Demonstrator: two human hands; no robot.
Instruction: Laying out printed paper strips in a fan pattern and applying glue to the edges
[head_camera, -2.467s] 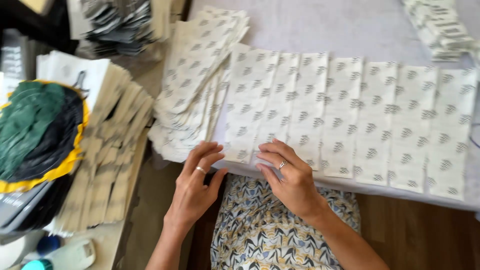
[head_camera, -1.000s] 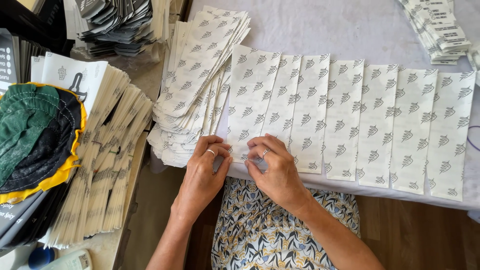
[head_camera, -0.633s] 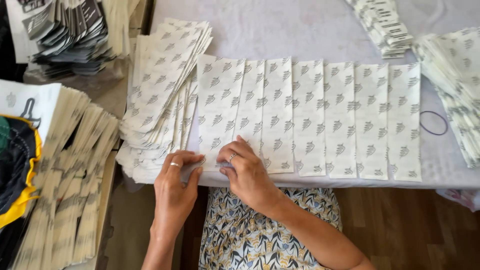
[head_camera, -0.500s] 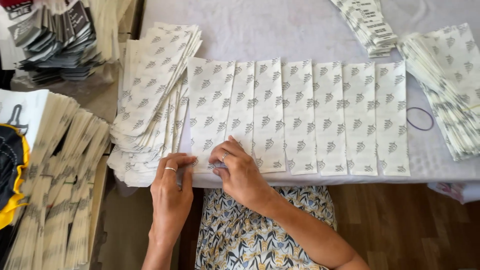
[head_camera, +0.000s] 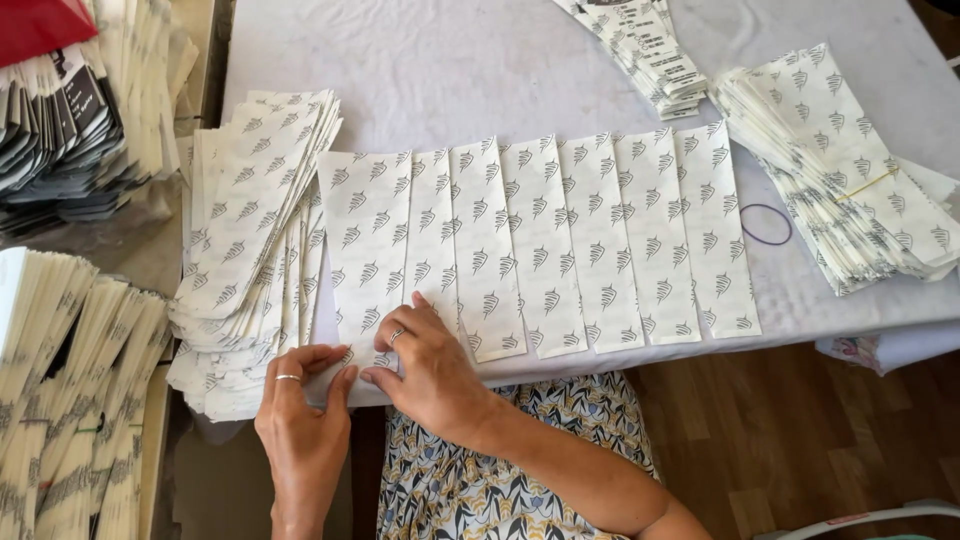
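1. My left hand (head_camera: 300, 420) pinches the near end of the leftmost bag (head_camera: 365, 260) at the table (head_camera: 500, 70) edge, thumb on top.
2. My right hand (head_camera: 425, 365) presses flat on the same end, fingers half bent, grasping nothing.
3. This bag lies first in a row (head_camera: 600, 240) of overlapping bags.
4. A stack (head_camera: 250, 250) of bags lies just left of it.

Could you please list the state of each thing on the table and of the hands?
Row of paper bags: flat, overlapping, fanned across the table.
Left stack of bags: loose, slumped.
Right stack of bags: bundled with a band.
Rubber band: loose, lying flat.
Left hand: pinching the leftmost bag's bottom edge.
Right hand: pressing it down.
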